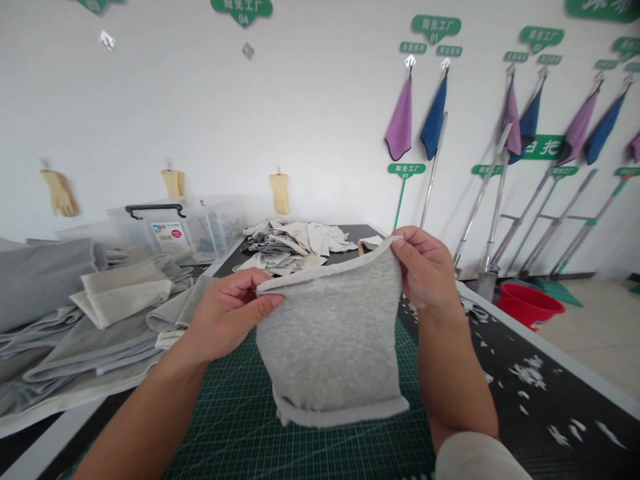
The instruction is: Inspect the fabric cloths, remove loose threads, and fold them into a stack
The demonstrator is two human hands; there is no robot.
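A grey piece of knit fabric (333, 340) hangs between my two hands above a green cutting mat (240, 413). Its upper edge is a rolled hem, and a similar paler band runs along the bottom with a few loose threads. My left hand (233, 310) pinches the upper left corner between thumb and fingers. At the upper right corner, my right hand (425, 267) grips the hem the same way, held somewhat higher than the left. The fabric sags slightly between them.
Folded grey and cream fabrics (125, 293) lie heaped at the left, before a clear plastic box (215, 227). Fabric scraps (300, 240) are piled at the back. White clippings (530, 373) and scissors (475, 310) lie at right. A red bucket (530, 303) stands on the floor.
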